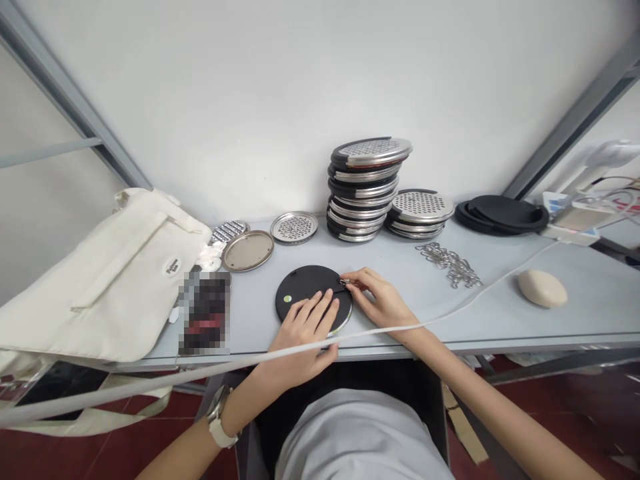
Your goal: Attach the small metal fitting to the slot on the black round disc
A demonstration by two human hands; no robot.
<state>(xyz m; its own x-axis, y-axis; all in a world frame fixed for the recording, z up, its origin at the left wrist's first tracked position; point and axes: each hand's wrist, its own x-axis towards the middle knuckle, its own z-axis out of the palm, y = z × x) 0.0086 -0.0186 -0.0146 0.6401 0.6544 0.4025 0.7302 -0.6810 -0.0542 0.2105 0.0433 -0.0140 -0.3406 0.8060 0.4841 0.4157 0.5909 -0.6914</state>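
A round black disc (305, 280) with a small green-and-white sticker lies near the front edge of the grey table; a sliver of silver rim shows at its near right side. My left hand (305, 327) rests flat over its front part, fingers stretched out and the thumb just off the near rim. At the disc's right edge, my right hand (377, 297) pinches a small metal clip (344, 283) between thumb and fingertips. The clip touches the disc by a narrow slit, partly covered by the fingers. Similar metal clips (450, 263) lie in a loose pile to the right.
Behind stand a tall stack of grater discs (367, 190) and a shorter stack (423, 207). Black lids (503, 213) and a beige rounded object (543, 288) sit right. Loose metal discs (295, 228) and a white bag (100, 280) are left. A white cable (240, 362) crosses in front.
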